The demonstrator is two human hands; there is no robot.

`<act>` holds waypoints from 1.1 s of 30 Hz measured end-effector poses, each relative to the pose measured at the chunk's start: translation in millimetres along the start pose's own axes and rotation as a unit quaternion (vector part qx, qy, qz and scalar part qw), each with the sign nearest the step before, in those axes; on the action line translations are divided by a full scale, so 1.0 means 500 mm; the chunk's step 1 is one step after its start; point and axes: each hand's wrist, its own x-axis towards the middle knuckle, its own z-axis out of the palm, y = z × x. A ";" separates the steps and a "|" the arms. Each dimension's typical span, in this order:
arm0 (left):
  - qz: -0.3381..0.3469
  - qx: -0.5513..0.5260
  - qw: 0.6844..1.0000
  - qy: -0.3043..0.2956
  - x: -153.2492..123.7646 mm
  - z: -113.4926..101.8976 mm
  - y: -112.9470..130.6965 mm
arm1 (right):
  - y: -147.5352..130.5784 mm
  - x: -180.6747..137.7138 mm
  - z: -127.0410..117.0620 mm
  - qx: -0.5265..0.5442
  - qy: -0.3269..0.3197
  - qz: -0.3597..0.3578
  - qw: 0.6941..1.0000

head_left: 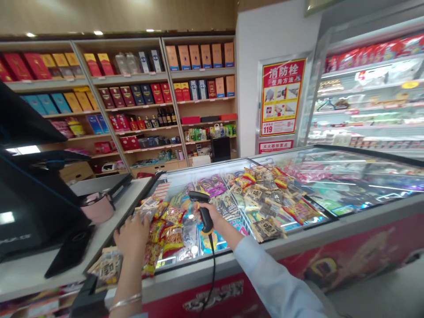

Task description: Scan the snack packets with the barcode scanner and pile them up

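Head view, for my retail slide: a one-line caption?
Right hand holds a barcode scanner over a glass-topped freezer; left hand touches snack packets.

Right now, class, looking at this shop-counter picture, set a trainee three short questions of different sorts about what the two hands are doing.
1. True or false: the right hand grips a black corded barcode scanner.
2. The left hand rests on: A) a glass bottle, B) a pile of red and yellow plastic snack packets, C) a cardboard box.
3. Fill in: the packets lie on the glass lid of the chest ____.

Key: 1 true; 2 B; 3 freezer.
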 end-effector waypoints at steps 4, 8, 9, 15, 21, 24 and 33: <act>0.025 -0.014 0.998 0.049 -0.013 -0.047 0.056 | -0.065 -0.036 -0.016 0.005 -0.021 -0.052 0.998; 0.077 -0.047 0.993 0.079 -0.046 -0.078 0.143 | -0.143 -0.088 -0.067 -0.016 -0.013 -0.109 0.994; 0.089 -0.057 0.991 0.080 -0.055 -0.080 0.166 | -0.163 -0.102 -0.084 -0.022 -0.006 -0.118 0.993; 0.137 -0.105 0.984 0.033 -0.106 -0.057 0.306 | -0.269 -0.180 -0.199 -0.032 0.060 -0.143 0.987; 0.191 -0.155 0.969 -0.015 -0.134 -0.011 0.440 | -0.339 -0.220 -0.314 -0.037 0.125 -0.151 0.980; 0.254 -0.186 0.948 -0.040 -0.148 0.011 0.506 | -0.353 -0.222 -0.367 -0.036 0.146 -0.158 0.976; 0.377 -0.270 0.874 -0.144 -0.211 0.091 0.696 | -0.341 -0.208 -0.489 0.002 0.161 -0.155 0.975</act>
